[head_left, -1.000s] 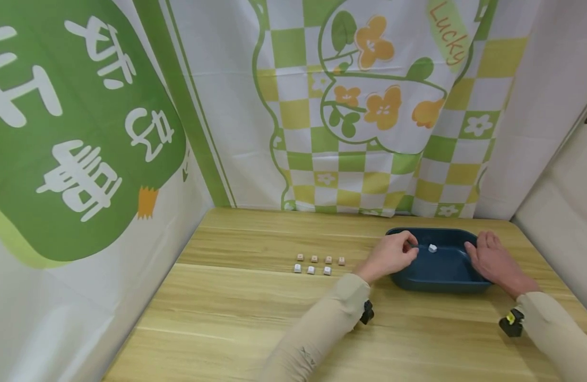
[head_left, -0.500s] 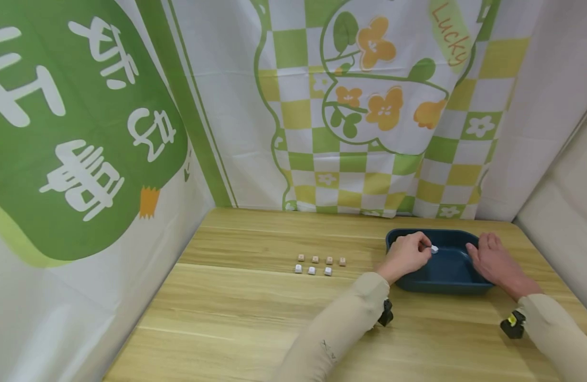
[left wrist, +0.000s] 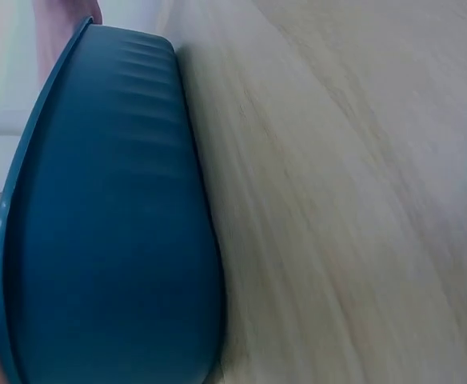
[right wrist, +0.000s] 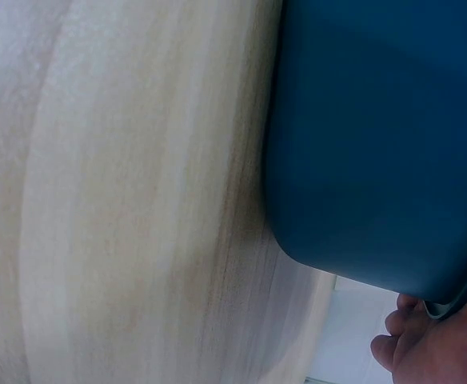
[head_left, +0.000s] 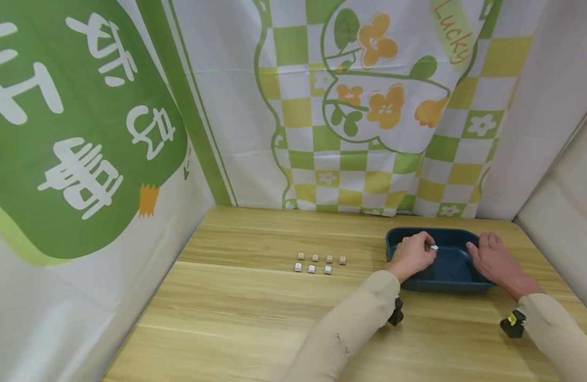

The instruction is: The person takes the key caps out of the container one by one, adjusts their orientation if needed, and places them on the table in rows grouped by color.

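My left hand (head_left: 413,254) reaches over the left part of a dark blue tray (head_left: 446,287) and pinches a small white keycap (head_left: 434,248) between thumb and fingertips, inside the tray. On the tray's right side, my right hand (head_left: 496,260) holds the rim, with the thumb on the inner side and the fingers outside. The right wrist view has the fingers (right wrist: 405,328) of that hand below the tray's rim. To the left on the table, a row of beige keycaps (head_left: 314,258) stands behind a row of white keycaps (head_left: 311,269).
The wooden table (head_left: 236,313) meets a printed cloth (head_left: 346,175) along its far edge. Another cloth with green and white lettering (head_left: 83,175) hangs on the left. The tray's outer wall (left wrist: 113,208) fills much of the left wrist view.
My left hand has moved right and farther into the tray, and its fingertips now pinch the white keycap that lay there. The right hand has stayed on the rim.
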The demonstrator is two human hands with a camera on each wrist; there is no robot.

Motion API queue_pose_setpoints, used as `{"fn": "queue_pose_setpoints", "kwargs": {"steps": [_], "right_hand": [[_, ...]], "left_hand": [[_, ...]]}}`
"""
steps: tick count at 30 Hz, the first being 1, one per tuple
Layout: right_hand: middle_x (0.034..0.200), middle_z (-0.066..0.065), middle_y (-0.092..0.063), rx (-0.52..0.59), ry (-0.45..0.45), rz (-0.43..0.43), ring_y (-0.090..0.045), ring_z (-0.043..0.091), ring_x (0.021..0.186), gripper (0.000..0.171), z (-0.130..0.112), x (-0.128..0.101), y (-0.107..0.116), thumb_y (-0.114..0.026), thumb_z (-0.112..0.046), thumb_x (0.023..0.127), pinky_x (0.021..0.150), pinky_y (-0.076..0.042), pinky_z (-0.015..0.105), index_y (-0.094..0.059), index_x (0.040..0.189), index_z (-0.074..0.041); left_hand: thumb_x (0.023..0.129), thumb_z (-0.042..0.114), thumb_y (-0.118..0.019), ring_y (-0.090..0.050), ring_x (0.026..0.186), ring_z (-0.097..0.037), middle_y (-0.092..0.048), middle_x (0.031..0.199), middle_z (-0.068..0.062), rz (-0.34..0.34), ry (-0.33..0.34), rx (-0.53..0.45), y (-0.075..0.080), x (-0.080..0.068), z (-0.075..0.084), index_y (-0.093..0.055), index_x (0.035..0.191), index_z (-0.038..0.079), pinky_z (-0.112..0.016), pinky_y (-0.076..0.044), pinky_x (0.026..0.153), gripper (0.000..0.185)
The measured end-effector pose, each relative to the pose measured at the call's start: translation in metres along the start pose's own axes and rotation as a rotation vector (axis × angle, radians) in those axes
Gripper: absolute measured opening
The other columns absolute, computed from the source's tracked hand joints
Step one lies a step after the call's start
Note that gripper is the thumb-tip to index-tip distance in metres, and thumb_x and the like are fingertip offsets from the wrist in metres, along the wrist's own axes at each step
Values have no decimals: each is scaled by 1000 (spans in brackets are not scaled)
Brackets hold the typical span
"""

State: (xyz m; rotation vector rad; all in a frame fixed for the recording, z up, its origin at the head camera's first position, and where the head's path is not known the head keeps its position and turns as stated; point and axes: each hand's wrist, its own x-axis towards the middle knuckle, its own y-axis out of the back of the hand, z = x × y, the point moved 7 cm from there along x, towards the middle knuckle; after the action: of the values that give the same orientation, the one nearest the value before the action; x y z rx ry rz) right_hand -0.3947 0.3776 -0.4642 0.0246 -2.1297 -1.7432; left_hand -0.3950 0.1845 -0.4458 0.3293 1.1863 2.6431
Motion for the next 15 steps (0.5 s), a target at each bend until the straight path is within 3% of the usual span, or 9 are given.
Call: {"fn": "queue_pose_setpoints", "kwargs": {"steps": [8,15], "right_hand": [[131,55,-26,12,-13,-23,-24,62,125,59,-1,-1,1,-24,-22,109,110,-20,64,-23,127,34],[133,56,-24,20,-31,-51,-23,63,127,63,0,1,1,-23,-26,109,111,-19,64,-22,129,34]], "left_hand": [[92,29,-69,-54,60,-4,-67,80,16,12,109,-40,-9,7,-2,-68,104,29,-21,-42,54,12],[91,32,-69,-54,60,-9,-66,83,12,32,153,13,-17,15,-9,-67,103,29,-23,-41,55,13]]}}
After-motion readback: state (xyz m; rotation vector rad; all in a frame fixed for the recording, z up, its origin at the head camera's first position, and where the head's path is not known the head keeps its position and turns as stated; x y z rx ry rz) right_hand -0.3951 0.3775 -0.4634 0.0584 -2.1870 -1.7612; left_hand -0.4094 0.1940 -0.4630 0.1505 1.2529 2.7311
